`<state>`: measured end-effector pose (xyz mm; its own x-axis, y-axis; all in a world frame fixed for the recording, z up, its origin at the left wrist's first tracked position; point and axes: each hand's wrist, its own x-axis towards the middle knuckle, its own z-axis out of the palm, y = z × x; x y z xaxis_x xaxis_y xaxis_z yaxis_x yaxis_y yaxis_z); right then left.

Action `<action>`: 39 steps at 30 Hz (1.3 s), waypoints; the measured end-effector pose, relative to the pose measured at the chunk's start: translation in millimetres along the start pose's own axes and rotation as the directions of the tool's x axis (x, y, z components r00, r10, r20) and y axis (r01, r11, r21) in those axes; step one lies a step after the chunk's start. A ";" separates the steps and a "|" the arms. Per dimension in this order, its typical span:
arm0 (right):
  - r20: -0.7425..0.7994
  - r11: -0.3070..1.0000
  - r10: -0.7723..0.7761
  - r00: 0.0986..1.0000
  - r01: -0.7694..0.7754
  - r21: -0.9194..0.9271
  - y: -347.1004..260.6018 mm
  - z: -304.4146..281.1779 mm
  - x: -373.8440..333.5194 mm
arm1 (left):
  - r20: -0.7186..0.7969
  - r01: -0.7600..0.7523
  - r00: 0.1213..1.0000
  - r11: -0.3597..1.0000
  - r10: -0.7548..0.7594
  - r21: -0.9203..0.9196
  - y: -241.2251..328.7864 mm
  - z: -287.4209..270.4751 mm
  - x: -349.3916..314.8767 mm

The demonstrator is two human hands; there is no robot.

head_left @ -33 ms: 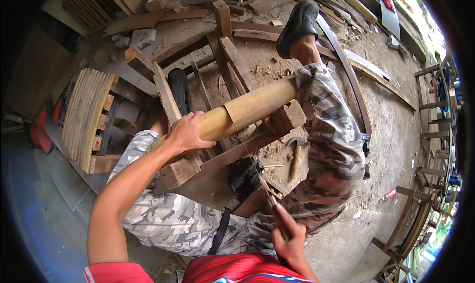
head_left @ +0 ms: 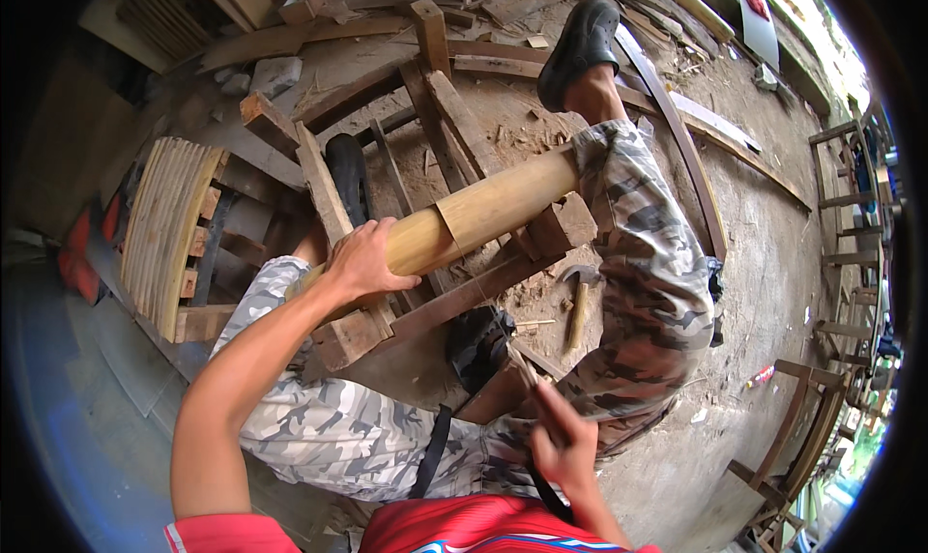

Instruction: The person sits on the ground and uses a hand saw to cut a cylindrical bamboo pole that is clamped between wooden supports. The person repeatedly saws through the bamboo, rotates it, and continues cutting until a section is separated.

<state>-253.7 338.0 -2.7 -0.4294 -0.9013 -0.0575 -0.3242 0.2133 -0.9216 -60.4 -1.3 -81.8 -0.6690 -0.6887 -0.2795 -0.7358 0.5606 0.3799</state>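
The left hand (head_left: 365,261) is laid palm down over a length of bamboo (head_left: 512,200), its fingers curved over the round surface and its thumb set apart toward the right. The right hand (head_left: 565,449) is closed firmly around the handle of a thin-bladed tool (head_left: 553,408). The blade is seen almost edge-on and is directed up toward a stepped edge midway along the bamboo; whether the two are touching cannot be told.

The bamboo is supported slantwise across a wooden frame (head_left: 454,305), its near left part covered by the left forearm and its right end set against a leg in camouflage trousers (head_left: 643,224). Beyond the frame's lower rail, a hammer (head_left: 578,319) is seen on the floor (head_left: 764,292), surrounded by chips. A dark clog (head_left: 580,55) is worn on the outstretched right foot. To the left, a slatted wooden piece (head_left: 166,239) is placed; at the far right, wooden chair frames (head_left: 810,418) are lined up.
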 end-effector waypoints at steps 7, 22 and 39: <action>0.031 0.996 0.018 0.999 -0.020 0.091 18.9 63.2 83.2 | -0.011 -0.060 0.998 0.998 0.060 0.014 -8.2 3.2 7.2; 0.056 1.000 0.014 0.998 -0.014 0.006 5.7 5.8 9.7 | -0.025 0.006 1.000 1.000 -0.006 -0.003 -0.5 2.2 -0.6; 0.030 0.994 -0.011 0.999 0.008 0.109 32.7 95.7 121.2 | -0.029 -0.005 1.000 0.999 0.003 -0.050 -5.0 6.7 -0.8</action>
<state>-235.7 199.6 -76.6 -0.4004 -0.9145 -0.0588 -0.2335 0.1639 -0.9584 -56.9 -0.5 -89.3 -0.6683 -0.6997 -0.2527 -0.7264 0.5404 0.4245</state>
